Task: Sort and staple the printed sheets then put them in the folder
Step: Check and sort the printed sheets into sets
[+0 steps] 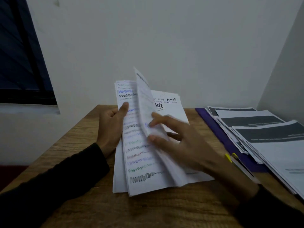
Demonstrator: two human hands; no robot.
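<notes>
Wood-grain table [85, 129], brown, set against a pale wall, carries all items listed. Item one: stack of printed sheets [141, 162], white, fanned at mid-table, its near edge resting on the wood and its far end raised; the uppermost exposed page shows rows of coloured scribble lines, and a page behind at right bears the letters "kit" in bold. Item two: left hand [111, 127], dark sleeve, grips the stack along its left edge, thumb curled over the front of the scribbled page and fingers behind it. Item three: right hand [181, 145], dark sleeve, lies over the right part of the same stack, fingers spread; index finger and thumb pinch the near edge of one lifted sheet [144, 102], which stands up on edge between the two hands, blurred. Item four: purple folder [230, 145], lying flat at the right of the table, well apart from the held stack. Item five: second pile of sheets [269, 139] with dark printed bands, loosely overlapped on the folder. Item six: yellow-tipped object [230, 157], just beside the right wrist at the folder's near edge; kind not discernible.
</notes>
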